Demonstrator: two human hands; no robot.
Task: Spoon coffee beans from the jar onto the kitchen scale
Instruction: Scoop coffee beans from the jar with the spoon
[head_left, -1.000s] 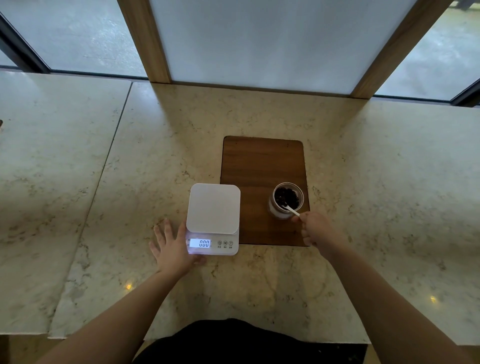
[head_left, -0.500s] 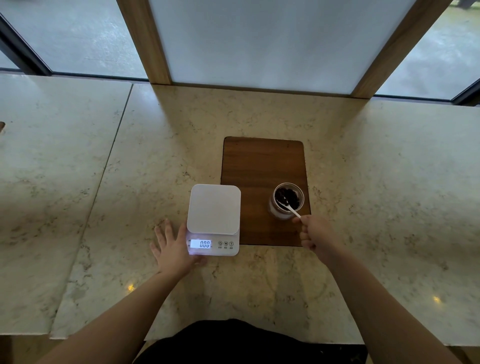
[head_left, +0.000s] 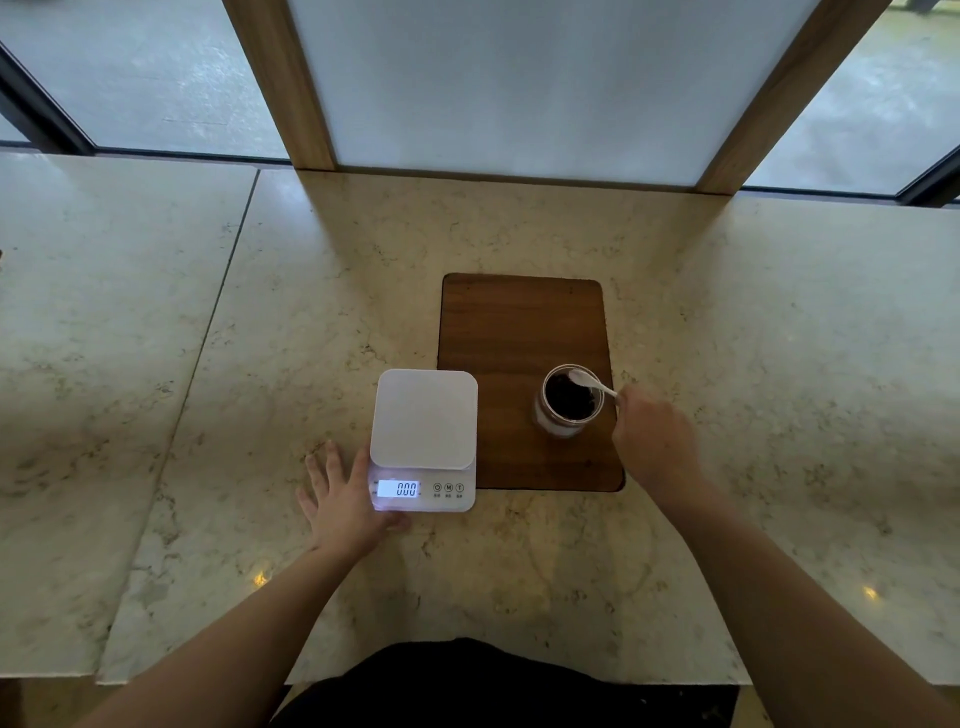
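A small glass jar (head_left: 558, 423) with dark coffee beans (head_left: 569, 400) inside stands on a brown wooden board (head_left: 514, 327). My right hand (head_left: 654, 436) sits just right of the jar and holds a white spoon (head_left: 589, 383) by its handle, the bowl lying over the beans near the far rim. The white kitchen scale (head_left: 423, 418) rests left of the board, its platform bare and its lit display reading 000. My left hand (head_left: 345, 501) lies flat on the counter with fingers spread, touching the scale's near left corner.
The marble counter (head_left: 260, 338) spreads wide to both sides, with a seam on the left. Behind it rise two wooden posts (head_left: 283, 83) framing a frosted panel and windows. The counter's front edge is close to my body.
My right hand has shifted right and farther up beside the jar, swinging the spoon's bowl from the near side of the beans to the far rim. The left hand and scale stay put.
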